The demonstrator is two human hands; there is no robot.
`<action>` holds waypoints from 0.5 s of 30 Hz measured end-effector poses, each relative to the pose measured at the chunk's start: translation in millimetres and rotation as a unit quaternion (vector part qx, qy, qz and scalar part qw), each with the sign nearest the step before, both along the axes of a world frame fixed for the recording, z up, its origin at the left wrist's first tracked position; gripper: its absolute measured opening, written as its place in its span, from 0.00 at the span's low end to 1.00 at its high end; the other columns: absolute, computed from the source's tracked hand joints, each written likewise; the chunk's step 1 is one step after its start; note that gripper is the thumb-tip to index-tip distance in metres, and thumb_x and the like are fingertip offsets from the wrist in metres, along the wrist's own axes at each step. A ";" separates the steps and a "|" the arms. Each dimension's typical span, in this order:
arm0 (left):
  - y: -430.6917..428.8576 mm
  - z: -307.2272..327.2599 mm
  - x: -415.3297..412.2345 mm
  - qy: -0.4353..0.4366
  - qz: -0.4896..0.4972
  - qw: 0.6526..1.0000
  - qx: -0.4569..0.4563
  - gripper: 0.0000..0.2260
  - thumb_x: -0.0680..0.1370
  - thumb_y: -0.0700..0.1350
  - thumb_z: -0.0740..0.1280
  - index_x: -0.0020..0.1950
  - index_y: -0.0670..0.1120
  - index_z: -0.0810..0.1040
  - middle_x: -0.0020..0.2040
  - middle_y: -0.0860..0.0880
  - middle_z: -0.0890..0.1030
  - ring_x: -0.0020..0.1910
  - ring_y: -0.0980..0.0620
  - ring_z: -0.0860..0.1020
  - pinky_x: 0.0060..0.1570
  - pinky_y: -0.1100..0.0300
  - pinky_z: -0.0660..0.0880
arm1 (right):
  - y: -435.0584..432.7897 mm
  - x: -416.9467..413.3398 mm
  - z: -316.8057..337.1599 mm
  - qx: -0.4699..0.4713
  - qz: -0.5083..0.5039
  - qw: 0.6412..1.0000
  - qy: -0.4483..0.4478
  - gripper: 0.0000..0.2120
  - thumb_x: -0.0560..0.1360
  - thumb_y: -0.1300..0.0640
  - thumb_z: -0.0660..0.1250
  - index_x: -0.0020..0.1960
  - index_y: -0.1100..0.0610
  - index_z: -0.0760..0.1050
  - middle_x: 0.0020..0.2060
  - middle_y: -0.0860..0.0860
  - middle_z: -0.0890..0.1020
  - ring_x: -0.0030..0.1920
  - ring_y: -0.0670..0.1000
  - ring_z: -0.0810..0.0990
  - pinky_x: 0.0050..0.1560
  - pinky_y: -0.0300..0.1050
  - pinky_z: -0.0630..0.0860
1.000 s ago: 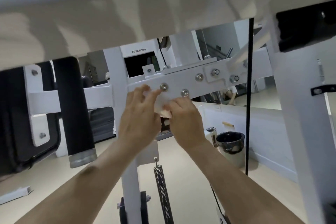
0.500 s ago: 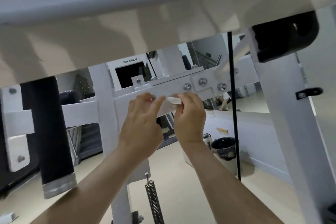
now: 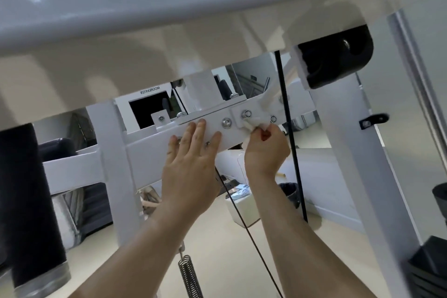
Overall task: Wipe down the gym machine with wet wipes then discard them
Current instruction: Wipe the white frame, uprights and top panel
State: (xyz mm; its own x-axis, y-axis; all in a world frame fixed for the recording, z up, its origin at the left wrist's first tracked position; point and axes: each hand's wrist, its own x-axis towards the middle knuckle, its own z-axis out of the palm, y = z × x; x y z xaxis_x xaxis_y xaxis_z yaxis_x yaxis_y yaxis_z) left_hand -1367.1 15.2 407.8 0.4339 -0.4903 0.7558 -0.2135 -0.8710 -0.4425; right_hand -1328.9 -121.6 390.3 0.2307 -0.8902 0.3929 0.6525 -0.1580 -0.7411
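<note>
left hand (image 3: pixel 191 167) flat on crossbar (image 3: pixel 150 150), wipe (image 3: pixel 256 121) just right

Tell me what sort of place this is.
Most likely a gym: a white bolted machine frame, a black cable running down through it, and a black foam roller pad at the left.

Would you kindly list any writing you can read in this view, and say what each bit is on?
"FITTINGROOM", roughly: dark letters, apparently mirrored and partly blurred, on the white sign above a dark opening behind the machine frame.
No other writing is legible; the bolts and the wipe carry no readable marks.
</note>
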 end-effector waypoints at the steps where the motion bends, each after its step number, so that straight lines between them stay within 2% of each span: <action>1: -0.9 -0.3 -0.4 0.000 -0.002 1.000 -0.006 0.31 0.69 0.44 0.64 0.73 0.50 0.69 0.77 0.42 0.62 0.76 0.42 0.60 0.74 0.41 0.57 | 4.1 -3.5 3.1 -0.003 -0.007 1.000 -0.030 0.06 0.76 0.60 0.65 0.44 0.60 0.79 0.38 0.54 0.82 0.40 0.51 0.79 0.43 0.44 0.77; 3: -3.9 0.8 -4.3 0.004 -0.007 1.000 -0.013 0.30 0.70 0.46 0.59 0.73 0.51 0.70 0.78 0.43 0.61 0.77 0.42 0.59 0.74 0.41 0.55 | 9.2 -7.8 9.7 -0.029 -0.033 0.996 -0.074 0.05 0.76 0.61 0.67 0.48 0.61 0.80 0.42 0.53 0.82 0.42 0.50 0.79 0.45 0.39 0.75; 4: -4.5 1.1 -6.3 0.008 -0.008 1.000 -0.012 0.30 0.71 0.47 0.59 0.74 0.52 0.68 0.78 0.43 0.58 0.78 0.43 0.56 0.75 0.41 0.52 | 7.0 -7.3 13.8 -0.042 -0.046 0.996 -0.064 0.05 0.76 0.63 0.67 0.49 0.62 0.80 0.45 0.54 0.82 0.44 0.51 0.80 0.45 0.37 0.74; 6: -4.7 2.8 -8.0 0.033 -0.014 0.999 -0.014 0.29 0.74 0.48 0.59 0.76 0.55 0.62 0.80 0.46 0.49 0.79 0.46 0.46 0.76 0.45 0.43 | -1.0 -4.8 19.9 -0.071 -0.069 0.995 -0.014 0.05 0.76 0.66 0.66 0.49 0.64 0.81 0.48 0.56 0.82 0.46 0.54 0.81 0.47 0.39 0.74; 8: -6.6 4.9 -11.1 0.042 -0.015 0.999 -0.021 0.29 0.76 0.48 0.59 0.77 0.58 0.59 0.80 0.47 0.44 0.79 0.48 0.41 0.75 0.47 0.38 | -3.1 -5.0 15.9 -0.106 -0.085 0.991 0.006 0.06 0.75 0.66 0.67 0.50 0.65 0.81 0.49 0.57 0.82 0.47 0.55 0.81 0.48 0.41 0.74; 11: -11.6 3.8 -15.1 0.044 -0.018 0.998 -0.029 0.29 0.76 0.47 0.62 0.76 0.59 0.60 0.80 0.47 0.45 0.79 0.47 0.41 0.75 0.46 0.39 | 8.8 -12.6 -2.4 -0.115 -0.081 0.990 -0.002 0.04 0.75 0.67 0.67 0.48 0.66 0.80 0.45 0.56 0.82 0.44 0.50 0.78 0.45 0.39 0.72; 13: -14.0 3.9 -17.0 0.049 -0.028 0.998 -0.039 0.29 0.75 0.46 0.62 0.76 0.58 0.60 0.81 0.47 0.46 0.79 0.48 0.42 0.76 0.46 0.40 | 28.3 -16.2 -14.2 -0.161 -0.064 0.985 -0.011 0.06 0.75 0.67 0.67 0.50 0.64 0.81 0.45 0.54 0.81 0.43 0.45 0.76 0.47 0.32 0.70; 15: -11.4 6.1 -16.3 0.052 -0.048 0.996 -0.061 0.28 0.75 0.45 0.61 0.76 0.54 0.61 0.80 0.47 0.51 0.79 0.47 0.47 0.76 0.47 0.42 | 45.9 -15.4 -19.2 -0.239 -0.064 0.969 -0.015 0.06 0.74 0.65 0.67 0.50 0.64 0.81 0.46 0.55 0.82 0.45 0.49 0.79 0.48 0.32 0.73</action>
